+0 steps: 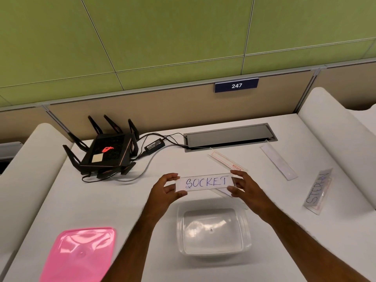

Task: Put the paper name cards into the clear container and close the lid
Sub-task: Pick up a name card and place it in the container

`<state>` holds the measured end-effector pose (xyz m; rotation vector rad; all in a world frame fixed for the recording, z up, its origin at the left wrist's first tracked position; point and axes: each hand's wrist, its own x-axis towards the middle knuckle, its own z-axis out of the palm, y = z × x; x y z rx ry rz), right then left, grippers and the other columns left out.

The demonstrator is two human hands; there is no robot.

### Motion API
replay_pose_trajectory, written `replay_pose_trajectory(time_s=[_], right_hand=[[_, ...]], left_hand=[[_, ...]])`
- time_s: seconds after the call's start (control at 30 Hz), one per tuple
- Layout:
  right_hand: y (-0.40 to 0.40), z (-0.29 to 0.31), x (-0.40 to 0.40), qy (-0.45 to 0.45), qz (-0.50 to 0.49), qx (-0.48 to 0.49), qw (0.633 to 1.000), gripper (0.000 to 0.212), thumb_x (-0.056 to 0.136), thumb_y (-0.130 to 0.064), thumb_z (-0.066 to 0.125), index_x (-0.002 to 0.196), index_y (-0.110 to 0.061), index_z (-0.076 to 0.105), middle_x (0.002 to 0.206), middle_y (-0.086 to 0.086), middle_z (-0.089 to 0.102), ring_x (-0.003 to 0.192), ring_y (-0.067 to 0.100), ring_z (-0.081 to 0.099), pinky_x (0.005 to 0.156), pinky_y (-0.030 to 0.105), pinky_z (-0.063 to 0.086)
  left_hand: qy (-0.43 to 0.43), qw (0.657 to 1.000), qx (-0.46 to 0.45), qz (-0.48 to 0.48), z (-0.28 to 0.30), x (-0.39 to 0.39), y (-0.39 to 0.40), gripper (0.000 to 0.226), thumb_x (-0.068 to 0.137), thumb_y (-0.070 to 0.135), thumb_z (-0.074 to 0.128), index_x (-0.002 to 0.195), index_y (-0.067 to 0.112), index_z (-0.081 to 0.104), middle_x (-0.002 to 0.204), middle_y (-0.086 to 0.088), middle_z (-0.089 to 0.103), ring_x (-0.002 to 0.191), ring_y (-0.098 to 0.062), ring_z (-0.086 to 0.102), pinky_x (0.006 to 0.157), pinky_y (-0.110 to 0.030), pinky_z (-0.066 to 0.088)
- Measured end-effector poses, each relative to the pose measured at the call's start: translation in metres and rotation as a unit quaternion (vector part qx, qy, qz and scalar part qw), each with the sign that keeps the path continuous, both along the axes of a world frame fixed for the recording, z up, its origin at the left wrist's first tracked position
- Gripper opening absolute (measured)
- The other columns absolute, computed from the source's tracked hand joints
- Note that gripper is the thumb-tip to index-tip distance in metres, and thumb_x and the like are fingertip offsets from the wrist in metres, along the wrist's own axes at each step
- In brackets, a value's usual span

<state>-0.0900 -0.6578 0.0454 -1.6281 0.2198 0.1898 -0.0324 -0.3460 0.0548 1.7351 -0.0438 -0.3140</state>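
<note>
White desk [142,210], clear container [213,231] bare inside, both grips pinching SOCKET card [205,183] above.

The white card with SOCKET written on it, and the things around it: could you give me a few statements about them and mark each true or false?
1. Both hands, left hand and right hand, hold the white paper SOCKET card by its ends. True.
2. The clear plastic container already holds cards. False: nothing lies in it.
3. The pink plastic lid sits on the container. False: it lies on the white table, apart, to the left.
4. A card reading STEPHN lies to the right. True.
</note>
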Motion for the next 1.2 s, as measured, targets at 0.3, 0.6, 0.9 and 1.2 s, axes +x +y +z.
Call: replay_pose_trajectory(time_s=[0.3,0.6,0.9,1.2], right_hand=[[-0.006,0.002,0.001,-0.018,0.034,-0.046,0.998,0.060,0.092,-0.011,0.071,0.134,-0.044,0.045,0.143,-0.009,0.052,0.131,0.009,0.054,0.099,0.021,0.052],[-0.009,-0.005,-0.001,-0.022,0.024,-0.043,0.999,0.061,0.088,-0.004,0.075,0.134,-0.037,0.050,0.134,-0.009,0.062,0.130,0.010,0.056,0.105,0.040,0.052],[-0.009,-0.004,-0.003,-0.023,0.029,-0.042,0.998,0.062,0.087,-0.004,0.076,0.136,-0.032,0.049,0.133,-0.014,0.061,0.131,0.014,0.056,0.105,0.034,0.052],[-0.014,-0.002,-0.007,-0.019,0.023,-0.041,0.999,0.063,0.084,-0.001,0.078,0.135,-0.028,0.051,0.134,-0.005,0.064,0.129,0.013,0.058,0.106,0.042,0.051]], left_hand=[[-0.033,0.999,0.024,-0.013,-0.004,-0.004,-0.004,0.065,0.063,0.019,0.093,0.119,0.034,0.064,0.126,0.006,0.066,0.115,-0.012,0.066,0.094,-0.030,0.057],[-0.060,0.997,0.054,-0.009,-0.009,-0.006,-0.003,0.068,0.062,0.024,0.095,0.123,0.032,0.065,0.127,0.011,0.065,0.119,-0.014,0.064,0.099,-0.038,0.055],[-0.062,0.996,0.059,-0.010,-0.010,-0.008,-0.003,0.067,0.062,0.022,0.095,0.123,0.030,0.065,0.126,0.012,0.065,0.119,-0.011,0.063,0.099,-0.038,0.055],[-0.075,0.994,0.072,-0.027,-0.005,-0.011,-0.005,0.067,0.064,0.025,0.093,0.124,0.027,0.063,0.127,0.013,0.063,0.119,-0.009,0.062,0.099,-0.037,0.055]])
